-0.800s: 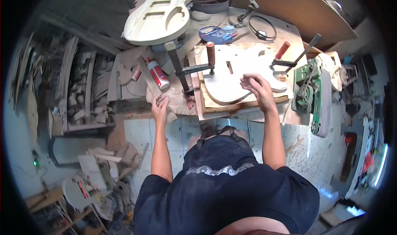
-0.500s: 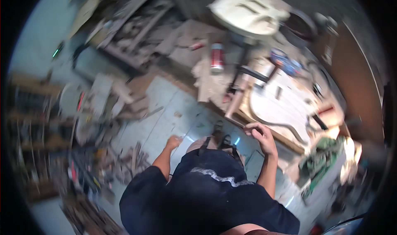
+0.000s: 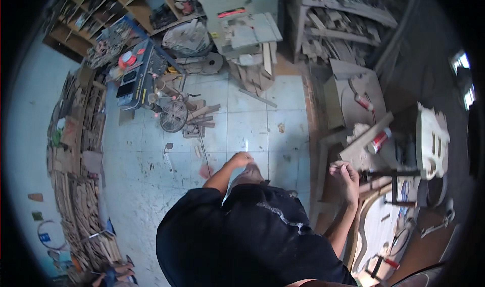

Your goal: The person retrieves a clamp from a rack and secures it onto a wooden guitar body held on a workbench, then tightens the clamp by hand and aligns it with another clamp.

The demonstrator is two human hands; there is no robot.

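Note:
My left hand (image 3: 241, 159) hangs over the tiled floor in front of my body, its fingers curled in, with no object visible in it. To the right, my right hand (image 3: 346, 178) is raised beside the workbench with its fingers loosely bent and the thumb apart; nothing shows in it. Nearest to that hand are a wooden board (image 3: 365, 141) and a red and white spray can (image 3: 379, 140). Below and right of it lies a pale guitar body (image 3: 376, 231) on the bench, with clamps around it. A cream guitar body (image 3: 433, 140) with cut-outs stands upright further right.
A blue-sided machine table (image 3: 136, 77) stands at the far left, with wood offcuts (image 3: 202, 112) and a round reel-like part (image 3: 174, 116) on the floor beside it. Stacked timber (image 3: 83, 186) lines the left wall. Ahead stand a pale machine (image 3: 227, 9) and a shelf of offcuts (image 3: 338, 27).
My view has swung left, so the bench and guitar bodies have shifted to the right edge and more tiled floor and stacked timber show. Both my hands remain in front of me.

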